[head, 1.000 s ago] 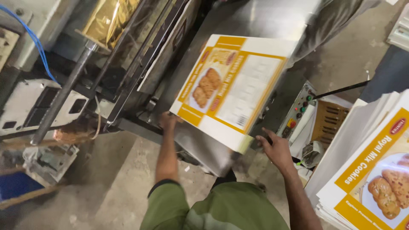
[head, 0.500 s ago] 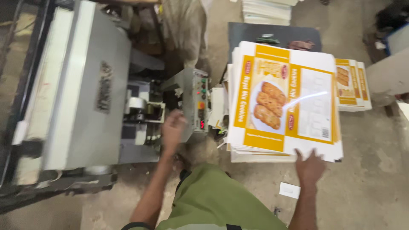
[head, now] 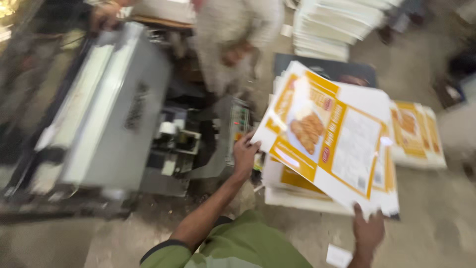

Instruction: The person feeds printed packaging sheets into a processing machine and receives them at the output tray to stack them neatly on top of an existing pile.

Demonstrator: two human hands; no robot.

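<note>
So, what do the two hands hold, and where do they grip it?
A printed cardboard sheet: left hand at its left corner, right hand at its near corner.

left hand now gripping lifted carton sheet

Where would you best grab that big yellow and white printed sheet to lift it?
At two opposite edges, as here: the left hand takes the printed sheet at its left edge, the right hand at its near corner. It is wide, thin and floppy, so one grip would probably let it sag.
</note>
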